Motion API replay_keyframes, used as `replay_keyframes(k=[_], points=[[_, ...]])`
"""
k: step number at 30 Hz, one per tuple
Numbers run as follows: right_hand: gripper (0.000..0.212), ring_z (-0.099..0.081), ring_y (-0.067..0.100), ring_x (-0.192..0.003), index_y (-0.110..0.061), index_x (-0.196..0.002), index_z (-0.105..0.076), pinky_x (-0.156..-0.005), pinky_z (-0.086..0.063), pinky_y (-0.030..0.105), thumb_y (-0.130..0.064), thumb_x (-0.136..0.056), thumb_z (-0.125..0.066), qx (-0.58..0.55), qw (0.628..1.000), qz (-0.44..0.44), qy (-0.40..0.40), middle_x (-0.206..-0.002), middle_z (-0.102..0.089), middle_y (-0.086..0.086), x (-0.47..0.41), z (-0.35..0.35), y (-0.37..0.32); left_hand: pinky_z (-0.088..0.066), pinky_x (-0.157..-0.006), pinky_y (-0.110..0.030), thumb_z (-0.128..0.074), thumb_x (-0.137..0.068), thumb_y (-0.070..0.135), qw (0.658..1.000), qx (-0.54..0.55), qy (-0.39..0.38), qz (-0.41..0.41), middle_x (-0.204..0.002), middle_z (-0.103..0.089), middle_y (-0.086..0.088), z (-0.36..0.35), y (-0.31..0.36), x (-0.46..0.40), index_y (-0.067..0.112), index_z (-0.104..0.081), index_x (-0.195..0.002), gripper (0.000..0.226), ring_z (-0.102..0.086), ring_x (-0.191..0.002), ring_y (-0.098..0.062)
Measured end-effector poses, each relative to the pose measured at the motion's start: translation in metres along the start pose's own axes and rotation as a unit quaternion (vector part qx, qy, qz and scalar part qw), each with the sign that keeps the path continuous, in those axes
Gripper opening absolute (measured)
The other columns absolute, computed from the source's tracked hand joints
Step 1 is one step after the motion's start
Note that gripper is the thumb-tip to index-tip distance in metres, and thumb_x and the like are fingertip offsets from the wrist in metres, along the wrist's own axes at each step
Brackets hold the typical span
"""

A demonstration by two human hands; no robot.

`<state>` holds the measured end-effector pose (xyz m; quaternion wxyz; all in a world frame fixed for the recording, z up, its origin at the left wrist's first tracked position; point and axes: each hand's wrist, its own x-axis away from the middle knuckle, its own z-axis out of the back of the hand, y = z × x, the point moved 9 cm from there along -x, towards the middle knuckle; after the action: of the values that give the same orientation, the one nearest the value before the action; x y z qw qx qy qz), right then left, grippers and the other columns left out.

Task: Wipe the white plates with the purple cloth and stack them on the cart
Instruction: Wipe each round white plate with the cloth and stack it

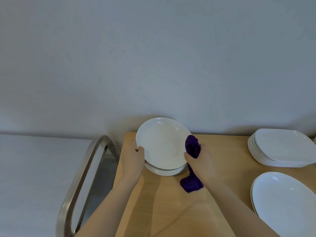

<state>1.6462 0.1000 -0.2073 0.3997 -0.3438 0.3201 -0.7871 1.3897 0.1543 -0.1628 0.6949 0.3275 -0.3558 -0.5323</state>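
Currently left hand [132, 159] grips the top plate [162, 142] by its left rim, tilted over the stack [164, 171] — right hand [201, 161] closed around the purple cloth [192, 166] at the plate's right edge, above the wooden table [222, 151].

Two hands are in view, the left hand [132, 159] and the right hand [201, 160]; one purple cloth [192, 168]; one wooden surface [171, 202]; one metal cart handle [82, 182]. The white plates sit in three groups: one tilted plate [162, 142] above a short stack [166, 171] of roughly three; one tall stack of squarish plates [280, 147], too tightly packed to count exactly, about eight rims showing; one oval plate [285, 200] with at least one more rim beneath it.
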Motion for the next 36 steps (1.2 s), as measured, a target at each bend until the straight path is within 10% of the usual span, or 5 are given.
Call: replay_keyframes(k=[8, 14, 25, 31, 36], points=[[0.039, -0.060, 0.016, -0.062, -0.014, -0.090, -0.050, -0.061, -0.051, 0.039, -0.048, -0.075, -0.059, -0.095, 0.994, 0.018, 0.042, -0.074, -0.061, 0.000, -0.003, 0.034, -0.016, -0.058, -0.075, -0.050, -0.040, -0.095, 0.004, 0.991, 0.097, -0.022, 0.089, -0.093, -0.051, 0.005, -0.008, -0.014, 0.003, 0.006, -0.044, -0.131, 0.036, -0.055, -0.082, -0.013], [0.007, -0.059, 0.026, -0.066, -0.013, -0.086, -0.044, -0.054, -0.049, 0.034, -0.019, -0.087, -0.047, -0.145, 0.974, 0.164, 0.051, -0.091, -0.056, 0.019, 0.003, 0.075, -0.095, -0.050, -0.050, -0.019, -0.041, -0.096, 0.003, 0.987, 0.152, 0.021, 0.052, -0.101, -0.055, 0.003, 0.004, -0.012, 0.019, 0.022, -0.042, -0.112, 0.025, -0.057, -0.087, -0.013], [0.047, -0.042, 0.030, -0.119, -0.036, -0.143, -0.035, -0.063, -0.040, 0.032, -0.052, -0.099, -0.037, 0.379, 0.878, 0.292, -0.003, -0.142, -0.038, -0.004, 0.024, -0.015, -0.169, -0.050, -0.060, -0.032, -0.042, -0.097, 0.006, 0.985, 0.165, 0.046, 0.002, -0.089, -0.060, -0.003, 0.012, 0.015, 0.049, 0.027, -0.047, -0.109, 0.025, -0.058, -0.075, -0.016], [0.046, -0.039, 0.033, -0.120, -0.028, -0.143, -0.035, -0.062, -0.046, 0.033, -0.042, -0.099, -0.040, 0.404, 0.859, 0.313, -0.019, -0.144, -0.034, 0.005, 0.041, -0.053, -0.153, -0.054, -0.068, -0.042, -0.045, -0.096, 0.008, 0.981, 0.185, 0.057, 0.009, -0.087, -0.064, -0.006, 0.009, 0.017, 0.054, 0.041, -0.050, -0.093, 0.033, -0.062, -0.081, -0.023], [0.037, -0.053, 0.020, -0.120, -0.036, -0.134, -0.051, -0.074, -0.046, 0.033, -0.039, -0.098, -0.041, 0.335, 0.859, 0.378, -0.080, -0.142, -0.046, -0.008, 0.061, -0.054, -0.143, -0.051, -0.055, -0.019, -0.046, -0.099, 0.012, 0.971, 0.223, 0.079, 0.036, -0.091, -0.064, -0.002, 0.011, 0.004, 0.053, 0.029, -0.052, -0.107, 0.020, -0.062, -0.081, -0.013]])
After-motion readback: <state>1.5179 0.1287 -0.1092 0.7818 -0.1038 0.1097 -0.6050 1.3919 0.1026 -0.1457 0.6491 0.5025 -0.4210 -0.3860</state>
